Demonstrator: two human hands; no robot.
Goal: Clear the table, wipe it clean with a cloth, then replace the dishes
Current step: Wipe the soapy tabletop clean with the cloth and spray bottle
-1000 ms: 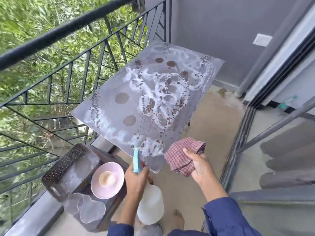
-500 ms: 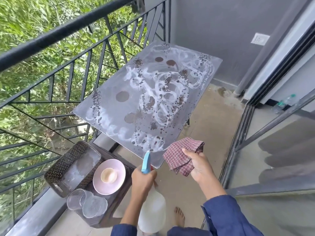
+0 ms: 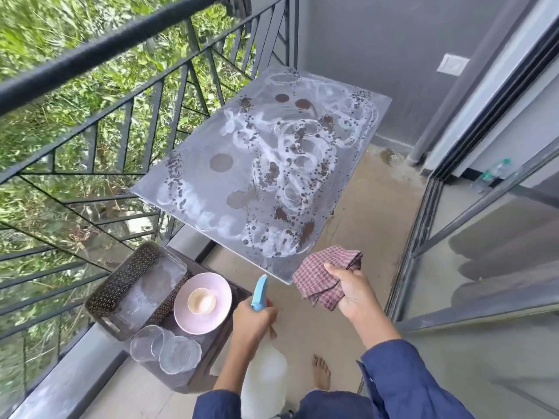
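The grey table (image 3: 205,189) is bare of dishes and smeared with white foam swirls and brown spots. My left hand (image 3: 252,323) grips a white spray bottle (image 3: 264,376) with a blue nozzle, held low in front of the table's near corner. My right hand (image 3: 352,293) holds a bunched red checked cloth (image 3: 322,275) just off that near corner. The dishes sit on a dark stool (image 3: 217,352) at the lower left: a pink plate (image 3: 219,316) with a small cream bowl (image 3: 201,301) on it, two clear glass bowls (image 3: 165,349), and a dark perforated tray (image 3: 121,282).
A black metal railing (image 3: 127,95) runs along the left side, with greenery beyond. A sliding glass door (image 3: 484,237) and its frame close the right side. A floor drain (image 3: 393,158) lies past the table. My bare foot (image 3: 321,371) rests on the concrete floor.
My left hand has pulled the spray bottle back and down, away from the table's near edge. The cloth in my right hand has stayed near the corner.
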